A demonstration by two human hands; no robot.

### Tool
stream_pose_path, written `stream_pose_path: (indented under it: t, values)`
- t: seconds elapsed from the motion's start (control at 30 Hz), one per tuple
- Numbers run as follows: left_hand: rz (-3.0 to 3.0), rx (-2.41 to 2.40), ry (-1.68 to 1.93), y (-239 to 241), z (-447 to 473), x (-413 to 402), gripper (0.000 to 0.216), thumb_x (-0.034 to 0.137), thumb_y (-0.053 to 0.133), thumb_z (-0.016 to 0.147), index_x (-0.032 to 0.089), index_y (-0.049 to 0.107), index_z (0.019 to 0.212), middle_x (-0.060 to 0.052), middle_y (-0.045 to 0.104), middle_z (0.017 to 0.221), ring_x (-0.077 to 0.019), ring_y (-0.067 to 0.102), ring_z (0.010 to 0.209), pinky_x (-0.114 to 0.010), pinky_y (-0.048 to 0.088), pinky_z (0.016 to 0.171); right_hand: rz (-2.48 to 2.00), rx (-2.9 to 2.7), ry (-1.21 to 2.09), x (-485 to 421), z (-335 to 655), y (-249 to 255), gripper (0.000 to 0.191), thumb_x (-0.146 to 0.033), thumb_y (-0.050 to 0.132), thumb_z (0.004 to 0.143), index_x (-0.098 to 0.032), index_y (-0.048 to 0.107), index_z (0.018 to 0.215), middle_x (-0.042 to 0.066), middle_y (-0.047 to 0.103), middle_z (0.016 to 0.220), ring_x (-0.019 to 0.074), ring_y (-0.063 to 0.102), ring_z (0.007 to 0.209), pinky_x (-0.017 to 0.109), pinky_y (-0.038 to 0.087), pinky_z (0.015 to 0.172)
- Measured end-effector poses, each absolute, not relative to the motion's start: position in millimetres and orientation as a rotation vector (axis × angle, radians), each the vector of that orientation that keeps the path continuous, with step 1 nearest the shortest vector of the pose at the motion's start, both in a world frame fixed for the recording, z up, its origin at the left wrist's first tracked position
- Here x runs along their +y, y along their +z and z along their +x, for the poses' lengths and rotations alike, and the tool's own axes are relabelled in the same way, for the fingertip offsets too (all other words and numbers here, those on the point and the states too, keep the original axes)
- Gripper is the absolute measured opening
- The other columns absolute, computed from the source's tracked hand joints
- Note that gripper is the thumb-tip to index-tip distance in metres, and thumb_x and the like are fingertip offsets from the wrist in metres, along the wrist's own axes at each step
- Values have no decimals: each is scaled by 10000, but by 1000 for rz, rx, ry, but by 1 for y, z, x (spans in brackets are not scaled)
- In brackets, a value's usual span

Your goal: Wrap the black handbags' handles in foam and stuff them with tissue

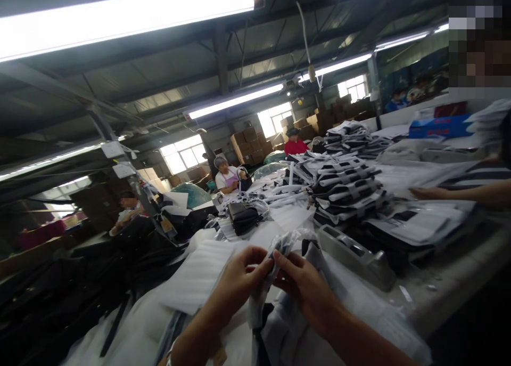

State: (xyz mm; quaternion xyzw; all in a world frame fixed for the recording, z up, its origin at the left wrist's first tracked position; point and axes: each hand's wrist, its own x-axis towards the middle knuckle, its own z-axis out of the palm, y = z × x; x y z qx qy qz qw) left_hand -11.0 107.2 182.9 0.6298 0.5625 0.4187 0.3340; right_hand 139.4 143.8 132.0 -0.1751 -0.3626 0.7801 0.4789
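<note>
In the centre, my left hand (241,278) and my right hand (307,286) meet with fingertips pinched together. Both close on a looped strap in clear wrapping (285,241), which looks like a bag handle. Below it hangs a grey and black bag (281,320) partly covered in white wrap; its lower part is out of frame. White foam sheets (197,275) lie beside my left hand. A grey tape dispenser (355,254) sits on the table just beyond my right hand. Further off rests a black handbag (242,217).
Tall stacks of wrapped black and white pieces (347,190) stand beyond the dispenser. A co-worker's arm (459,193) reaches in from the right. A blue box (439,126) lies at the far right. Dark bags (43,297) pile up at the left. Other people sit further back.
</note>
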Motion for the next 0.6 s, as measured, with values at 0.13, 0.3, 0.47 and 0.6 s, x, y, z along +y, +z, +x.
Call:
stream_pose_path:
  t: [0.13,0.3,0.47,0.6]
  values:
    - [1728,1522,1009,183,-15,111,393,529,658,853,166,690,1000,-87,712,977,-238,648,908,-290,495,767,-562,-910,1893,143,144,133,343,-492,825,720,-183,749,849,15,689,873,160,584,856,259,454,748]
    - [1593,1348,1048,174,-17,116,428,539,689,828,175,655,1050,-63,704,959,-222,648,878,-274,490,734,-652,-976,1819,146,146,131,360,-504,797,737,-194,776,917,21,715,927,152,553,854,268,371,742]
    - [1467,1324,1116,167,-14,117,528,534,750,779,185,596,1143,7,644,726,-192,643,757,-254,471,670,-627,-885,1825,147,141,133,399,-504,825,697,-179,785,925,16,715,843,111,511,713,244,343,662]
    - [1372,1395,1194,166,-16,116,622,526,808,713,182,583,1180,13,657,691,-195,655,703,-259,489,635,-483,-845,1872,147,131,136,503,-551,856,637,-143,778,921,39,711,795,147,601,736,269,440,727]
